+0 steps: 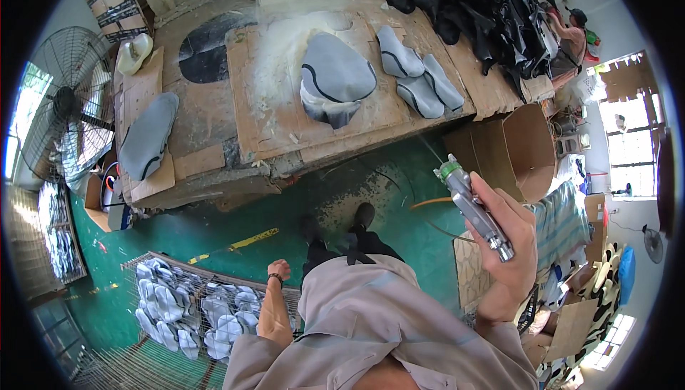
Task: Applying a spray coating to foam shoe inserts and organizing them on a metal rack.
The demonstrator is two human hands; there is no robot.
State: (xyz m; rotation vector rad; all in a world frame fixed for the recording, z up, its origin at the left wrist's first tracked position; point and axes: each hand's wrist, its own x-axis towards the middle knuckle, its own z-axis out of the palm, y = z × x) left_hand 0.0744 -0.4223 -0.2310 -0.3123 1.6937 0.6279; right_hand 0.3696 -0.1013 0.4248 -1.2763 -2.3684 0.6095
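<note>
A spray gun [474, 208] with a green ring at its nozzle is gripped in my right hand [510, 229], fingers wrapped round it. It points up and left toward the bench, and a faint streak of spray leaves the nozzle. My left hand [279, 270] hangs low by my side, loosely curled, with nothing visible in it. On the bench a grey rounded pad [339, 65] with a black curved stripe lies atop a pale support. Right of it are several smaller grey pads [399, 51]. A long grey pad [150, 133] lies at the bench's left end.
A cardboard-covered bench [264, 133] spans ahead, with black sheet pieces [478, 12] heaped far right. A floor fan [66, 103] stands left. An open cardboard box [499, 151] sits right. Behind my left side is a wire rack [185, 261] of grey pieces. A person [571, 37] is far right.
</note>
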